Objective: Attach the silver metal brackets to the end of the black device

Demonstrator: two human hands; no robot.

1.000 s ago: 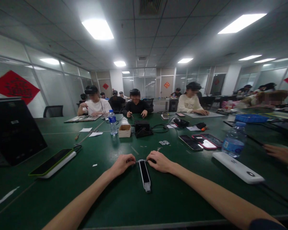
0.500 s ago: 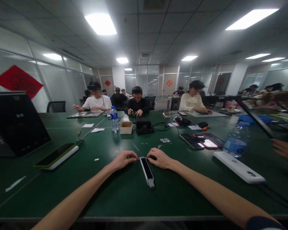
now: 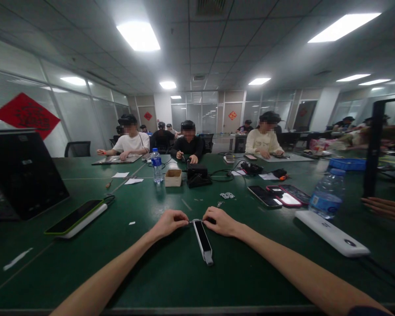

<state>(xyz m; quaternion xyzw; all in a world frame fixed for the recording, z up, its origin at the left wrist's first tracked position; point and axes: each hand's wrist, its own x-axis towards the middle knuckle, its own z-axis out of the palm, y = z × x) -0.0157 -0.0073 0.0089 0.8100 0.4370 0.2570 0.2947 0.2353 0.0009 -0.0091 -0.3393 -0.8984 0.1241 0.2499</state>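
Observation:
A slim white device with a long dark face (image 3: pixel 202 239) lies on the green table (image 3: pixel 171 272), its narrow grey-white end toward me. My left hand (image 3: pixel 170 221) is at its far left corner, thumb and index finger pinched together. A tiny dark or metallic bit shows at those fingertips, too small to name. On the other side, my right hand (image 3: pixel 219 221) is pinched at the far right corner, fingers curled. Whatever it grips is hidden by the fingers. Beyond my right hand lie small flat metal pieces (image 3: pixel 227 195).
Phones (image 3: pixel 263 195), a water bottle (image 3: pixel 327 193) and a white power bank (image 3: pixel 332 233) lie to the right. Leftward are a green-edged phone (image 3: pixel 75 217) and a black computer case (image 3: pixel 24 173). A small box (image 3: pixel 173 177) stands ahead. Another person's hand (image 3: pixel 386 209) holds a dark frame.
My hands stay pinched at the device's far end, nearly still. The view has shifted slightly. At the right, the other person's dark frame has swung from slanted to upright.

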